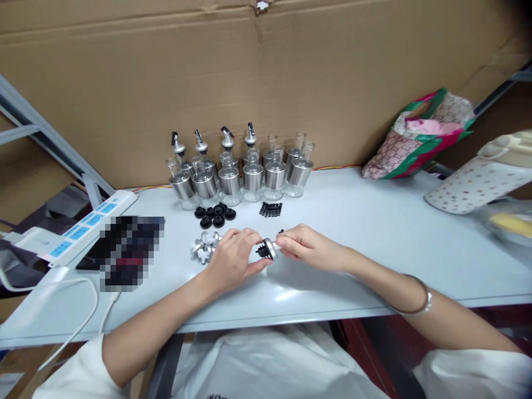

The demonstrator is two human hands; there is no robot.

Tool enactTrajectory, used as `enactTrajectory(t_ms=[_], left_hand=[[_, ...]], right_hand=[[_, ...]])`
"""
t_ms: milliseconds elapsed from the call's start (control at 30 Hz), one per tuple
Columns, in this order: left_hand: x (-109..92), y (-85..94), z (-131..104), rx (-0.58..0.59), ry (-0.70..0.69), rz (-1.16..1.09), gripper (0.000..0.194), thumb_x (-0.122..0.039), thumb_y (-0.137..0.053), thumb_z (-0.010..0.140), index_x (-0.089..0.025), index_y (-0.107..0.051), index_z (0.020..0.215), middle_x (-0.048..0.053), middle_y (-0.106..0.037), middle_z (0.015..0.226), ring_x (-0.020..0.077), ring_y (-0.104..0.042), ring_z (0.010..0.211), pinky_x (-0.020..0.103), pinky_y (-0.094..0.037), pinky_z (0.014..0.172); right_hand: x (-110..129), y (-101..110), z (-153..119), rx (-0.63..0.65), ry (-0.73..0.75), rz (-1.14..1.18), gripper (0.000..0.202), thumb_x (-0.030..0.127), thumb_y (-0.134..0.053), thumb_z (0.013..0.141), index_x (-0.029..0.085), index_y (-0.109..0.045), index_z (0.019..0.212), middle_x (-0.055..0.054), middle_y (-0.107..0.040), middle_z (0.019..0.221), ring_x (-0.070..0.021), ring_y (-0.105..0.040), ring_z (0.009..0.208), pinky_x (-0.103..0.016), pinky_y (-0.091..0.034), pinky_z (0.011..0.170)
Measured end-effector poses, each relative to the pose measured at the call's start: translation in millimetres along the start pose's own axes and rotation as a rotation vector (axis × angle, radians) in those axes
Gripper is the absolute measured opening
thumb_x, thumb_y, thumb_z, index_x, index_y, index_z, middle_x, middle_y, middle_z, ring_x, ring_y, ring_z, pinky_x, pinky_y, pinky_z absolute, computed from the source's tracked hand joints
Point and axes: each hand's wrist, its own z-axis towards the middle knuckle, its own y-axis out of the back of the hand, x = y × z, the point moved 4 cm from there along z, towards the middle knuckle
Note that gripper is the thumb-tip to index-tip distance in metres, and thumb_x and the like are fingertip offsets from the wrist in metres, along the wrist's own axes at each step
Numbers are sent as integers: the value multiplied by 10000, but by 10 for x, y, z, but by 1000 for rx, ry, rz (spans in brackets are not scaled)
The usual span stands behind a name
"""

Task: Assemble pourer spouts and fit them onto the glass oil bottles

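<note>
Between my two hands, above the front of the table, is a silver pourer spout (269, 249) with a black ribbed stopper on its left end. My left hand (235, 254) grips it around the silver collar with thumb and fingers. On the spout's right end my right hand (306, 246) is closed, and a small black tip shows above its fingers. Left of my left hand lies a pile of silver and white spouts (204, 247). Behind it are several black stoppers (218, 210), and a row of small black caps (271, 209) lies to their right.
Glass bottles with metal bands (252, 180) stand along the back, several in the rear row topped with spouts. A power strip (89, 224) and a blurred dark device (128, 252) lie at left. On the right are a patterned bag (399, 147) and a dotted jug (469, 180).
</note>
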Motion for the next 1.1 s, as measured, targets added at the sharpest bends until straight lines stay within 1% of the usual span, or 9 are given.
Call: enactTrajectory(t_ms=[67,100,167,267,433,533,733,900,1100], left_hand=[[-3,-8,10,21,-31,20,275,-404,-326,977,-167,-461,945,21,-625,757,123,-563,607,278,-428,663],[-3,-17,14,44,-35,21,286,-392,-300,985,-165,-467,934,20,-627,745,123,-562,603,279,-428,671],[1,-30,24,80,-29,16,312,-364,-254,997,-159,-474,914,15,-621,711,120,-548,580,276,-420,674],[-7,-5,53,69,-47,37,368,-356,-198,1004,-149,-481,890,9,-608,671,121,-522,556,285,-392,679],[-13,100,118,-14,-103,163,429,-366,-159,1003,-159,-494,833,2,-604,647,130,-484,538,337,-326,733],[7,123,128,-20,-103,199,421,-352,-174,1002,-160,-502,820,-3,-604,639,131,-472,538,346,-304,743],[35,107,98,12,-53,136,414,-330,-174,995,-170,-503,803,-2,-607,639,131,-466,540,349,-289,752],[63,60,66,75,68,-14,403,-341,-185,989,-178,-492,785,-15,-589,627,123,-457,524,344,-286,736],[73,-7,6,125,213,-147,416,-349,-166,986,-181,-498,800,-23,-581,615,125,-442,532,353,-311,746]], right_hand=[[-23,-30,-4,118,-130,162,553,595,-340,912,190,-375,538,60,-337,474,-71,-282,450,-246,-283,497],[-25,-42,-5,165,-163,221,552,609,-363,896,186,-389,542,56,-358,478,-72,-299,457,-249,-289,507],[-12,-58,-2,217,-168,302,540,621,-391,877,178,-420,570,43,-408,511,-80,-345,491,-254,-307,540],[14,-74,5,192,-128,346,506,600,-403,882,169,-448,620,33,-424,577,-88,-368,548,-255,-315,577],[30,-102,2,93,-62,276,471,567,-394,904,168,-461,663,35,-413,615,-93,-367,577,-245,-305,579],[39,-88,-1,19,-1,132,451,532,-370,932,176,-435,662,39,-399,611,-93,-360,568,-237,-301,564],[135,-59,-23,-166,298,-285,413,435,-315,988,178,-455,696,11,-444,641,-117,-410,606,-237,-339,590],[178,-48,-58,-318,505,-632,385,387,-345,986,161,-524,732,-23,-536,640,-142,-412,626,-258,-338,605],[267,-28,-112,-419,668,-976,292,292,-419,975,154,-570,768,-27,-580,649,-156,-423,654,-285,-342,645]])
